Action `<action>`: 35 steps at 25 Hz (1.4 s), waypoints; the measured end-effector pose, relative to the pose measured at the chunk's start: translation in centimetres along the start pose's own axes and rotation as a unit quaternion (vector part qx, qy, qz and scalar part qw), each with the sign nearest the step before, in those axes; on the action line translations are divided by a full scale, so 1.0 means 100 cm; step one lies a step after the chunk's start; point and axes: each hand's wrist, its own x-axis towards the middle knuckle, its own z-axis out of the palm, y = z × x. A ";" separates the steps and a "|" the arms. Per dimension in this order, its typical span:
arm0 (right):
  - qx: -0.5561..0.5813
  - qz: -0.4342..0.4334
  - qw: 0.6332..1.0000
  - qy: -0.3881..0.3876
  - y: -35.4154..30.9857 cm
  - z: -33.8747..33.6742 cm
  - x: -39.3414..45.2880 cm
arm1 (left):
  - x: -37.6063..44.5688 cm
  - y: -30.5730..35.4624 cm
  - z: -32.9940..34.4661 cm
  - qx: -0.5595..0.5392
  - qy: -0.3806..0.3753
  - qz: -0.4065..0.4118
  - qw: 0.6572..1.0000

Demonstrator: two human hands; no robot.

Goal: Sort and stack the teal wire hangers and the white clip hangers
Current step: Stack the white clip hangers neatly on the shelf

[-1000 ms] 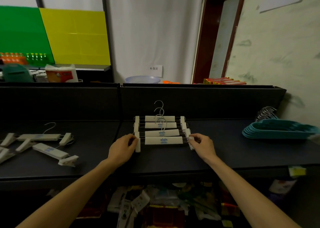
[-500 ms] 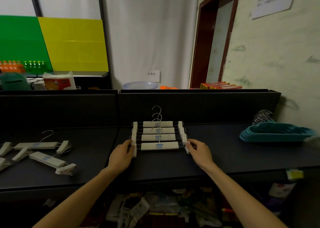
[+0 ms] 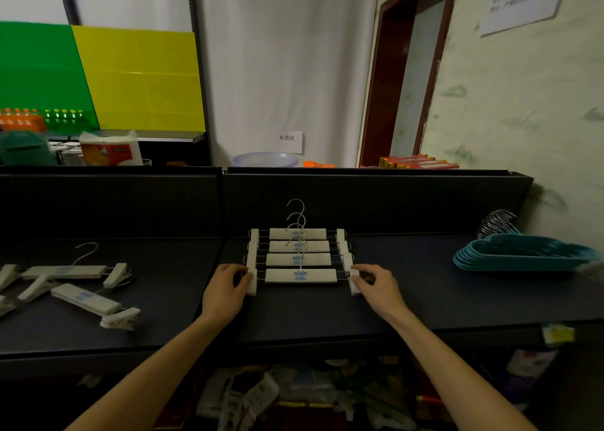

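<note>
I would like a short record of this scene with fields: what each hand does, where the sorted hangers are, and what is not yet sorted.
left hand: pinches the left clip of the nearest white clip hanger
right hand: pinches the right clip of the same hanger
sorted white row: four clip hangers laid overlapping, hooks pointing away, centre of the dark shelf
teal wire hangers: stacked at the right
unsorted: loose white clip hangers lying at different angles at the left

Dark shelf [image 3: 327,309] under my hands, four white clip hangers [image 3: 300,256] in a row between my grips, loose clip hangers [image 3: 75,286] far left, teal hanger stack [image 3: 523,255] far right
</note>
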 end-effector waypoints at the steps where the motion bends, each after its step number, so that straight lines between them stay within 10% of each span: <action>1: 0.003 0.001 1.000 0.000 0.000 0.000 0.001 | 0.001 0.000 0.000 -0.001 0.002 -0.006 1.000; 17: -0.065 -0.046 0.994 0.076 0.001 0.009 0.003 | -0.008 0.001 0.005 0.007 0.038 0.006 0.999; 26: -0.315 -0.188 0.924 0.108 -0.028 0.021 -0.006 | -0.017 -0.001 -0.025 0.301 -0.041 0.107 0.947; 35: -0.205 -0.396 0.895 0.001 -0.216 0.239 0.015 | 0.067 -0.103 -0.195 0.428 0.040 0.049 0.902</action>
